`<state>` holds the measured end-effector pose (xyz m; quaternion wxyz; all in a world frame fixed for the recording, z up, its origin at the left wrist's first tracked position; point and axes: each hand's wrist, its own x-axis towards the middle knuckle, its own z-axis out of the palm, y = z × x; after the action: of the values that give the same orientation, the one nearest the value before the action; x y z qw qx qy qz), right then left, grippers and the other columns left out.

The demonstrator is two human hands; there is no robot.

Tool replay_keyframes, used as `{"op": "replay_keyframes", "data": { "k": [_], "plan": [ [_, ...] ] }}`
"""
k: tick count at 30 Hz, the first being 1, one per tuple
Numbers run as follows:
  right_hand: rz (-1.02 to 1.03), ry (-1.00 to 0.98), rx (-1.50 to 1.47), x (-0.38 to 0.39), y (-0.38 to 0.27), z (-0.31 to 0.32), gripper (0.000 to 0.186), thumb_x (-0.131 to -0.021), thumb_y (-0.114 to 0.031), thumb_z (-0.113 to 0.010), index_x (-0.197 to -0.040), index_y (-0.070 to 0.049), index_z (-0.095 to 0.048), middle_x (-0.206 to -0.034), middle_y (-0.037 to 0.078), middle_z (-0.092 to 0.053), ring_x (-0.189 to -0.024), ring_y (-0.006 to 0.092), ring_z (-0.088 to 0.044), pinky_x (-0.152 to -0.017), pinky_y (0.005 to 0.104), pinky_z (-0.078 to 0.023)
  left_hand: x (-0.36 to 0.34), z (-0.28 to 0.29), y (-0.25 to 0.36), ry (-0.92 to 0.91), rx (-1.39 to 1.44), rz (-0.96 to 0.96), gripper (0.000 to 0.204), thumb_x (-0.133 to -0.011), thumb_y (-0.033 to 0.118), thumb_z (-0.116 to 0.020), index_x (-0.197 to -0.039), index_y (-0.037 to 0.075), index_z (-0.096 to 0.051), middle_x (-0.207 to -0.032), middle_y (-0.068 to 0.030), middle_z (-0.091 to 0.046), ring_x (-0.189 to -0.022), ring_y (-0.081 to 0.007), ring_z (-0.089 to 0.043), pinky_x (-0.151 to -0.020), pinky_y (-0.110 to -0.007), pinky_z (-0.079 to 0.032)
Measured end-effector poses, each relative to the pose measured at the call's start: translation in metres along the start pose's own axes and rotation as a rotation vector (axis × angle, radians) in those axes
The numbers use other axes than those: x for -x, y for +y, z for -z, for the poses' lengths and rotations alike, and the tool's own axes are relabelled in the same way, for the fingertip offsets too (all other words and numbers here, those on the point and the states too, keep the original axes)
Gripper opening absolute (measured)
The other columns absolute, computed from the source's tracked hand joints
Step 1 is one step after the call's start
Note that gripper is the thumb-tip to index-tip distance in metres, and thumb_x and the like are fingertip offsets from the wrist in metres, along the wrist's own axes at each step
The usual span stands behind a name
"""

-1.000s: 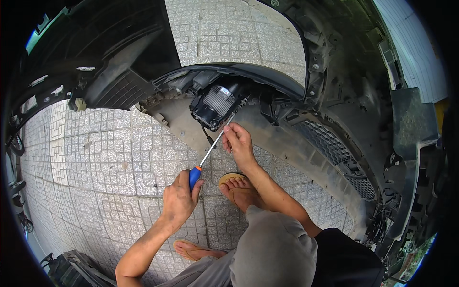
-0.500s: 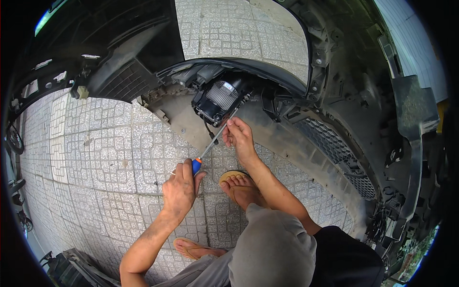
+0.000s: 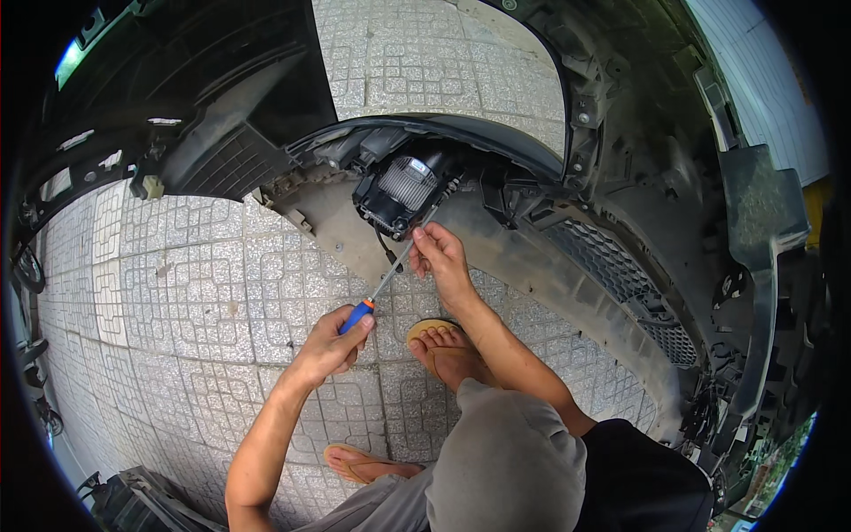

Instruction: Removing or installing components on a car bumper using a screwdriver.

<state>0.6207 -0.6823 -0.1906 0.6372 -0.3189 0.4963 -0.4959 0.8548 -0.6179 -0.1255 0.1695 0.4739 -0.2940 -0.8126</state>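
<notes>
A screwdriver (image 3: 387, 282) with a long metal shaft and a blue and orange handle slants up to the right. Its handle is wrapped in my left hand (image 3: 330, 343). Farther up, the fingers of my right hand (image 3: 441, 263) close on the shaft near its far end. That end reaches the right side of a black lamp unit (image 3: 409, 183) with a ribbed silver heat sink; the tip itself is too small to make out. A short black cable (image 3: 386, 249) hangs from the unit. The unit sits inside a large black car bumper (image 3: 496, 222).
Honeycomb grille mesh (image 3: 603, 262) lies along the bumper's right part. A dark plastic panel (image 3: 235, 160) stands at the upper left. Patterned paving tiles (image 3: 186, 293) cover the ground. My sandalled foot (image 3: 441, 346) is just below my right hand. Another black part (image 3: 142, 501) lies at the lower left.
My left hand has turned about the screwdriver handle, from knuckles up to thumb along it, and moved slightly left. My right hand has slid slightly down and left, still at the shaft.
</notes>
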Motion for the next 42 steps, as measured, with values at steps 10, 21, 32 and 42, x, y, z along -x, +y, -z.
{"op": "replay_keyframes", "data": {
  "k": [10,21,32,42],
  "plan": [
    [0.018,-0.033,0.062,-0.004,0.004,0.01,0.025,-0.104,-0.032,-0.061,-0.096,-0.008,-0.063,-0.071,-0.003,-0.055,-0.061,0.006,-0.049,-0.055,0.0226,-0.039,-0.004,0.0,0.008,-0.031,0.105,0.095,0.037,-0.105,0.04,-0.059,-0.099,0.003,-0.062,-0.063,0.002,-0.051,-0.046,-0.0067,-0.043,-0.04,-0.025,-0.033],
    [-0.043,-0.064,-0.154,-0.015,-0.009,0.013,0.049,-0.103,-0.053,-0.055,-0.126,-0.01,-0.058,-0.118,0.004,-0.064,-0.106,0.0151,-0.06,-0.088,0.0326,-0.05,0.004,0.016,-0.008,0.079,-0.558,-0.067,0.036,-0.1,0.041,-0.067,-0.094,0.005,-0.065,-0.06,0.0005,-0.053,-0.049,-0.0089,-0.05,-0.045,-0.029,-0.041],
    [-0.114,-0.138,-0.135,-0.025,-0.003,-0.007,0.068,-0.096,-0.055,-0.066,-0.14,-0.007,-0.047,-0.132,0.009,-0.062,-0.123,0.021,-0.059,-0.102,0.0414,-0.047,-0.026,0.044,-0.135,0.388,-1.25,-0.29,0.047,-0.09,0.05,-0.072,-0.102,0.007,-0.06,-0.083,-0.0205,-0.069,-0.08,-0.0422,-0.069,-0.07,-0.051,-0.054],
    [-0.157,-0.112,-0.501,-0.028,-0.026,-0.029,0.051,-0.092,-0.039,-0.077,-0.131,-0.014,-0.055,-0.125,0.001,-0.065,-0.116,0.0156,-0.061,-0.105,0.0396,-0.045,-0.084,-0.017,0.048,0.562,-0.17,-0.557,0.079,-0.095,0.056,-0.066,-0.143,-0.004,-0.048,-0.138,-0.0233,-0.056,-0.122,-0.0289,-0.06,-0.096,-0.042,-0.051]
  ]
}}
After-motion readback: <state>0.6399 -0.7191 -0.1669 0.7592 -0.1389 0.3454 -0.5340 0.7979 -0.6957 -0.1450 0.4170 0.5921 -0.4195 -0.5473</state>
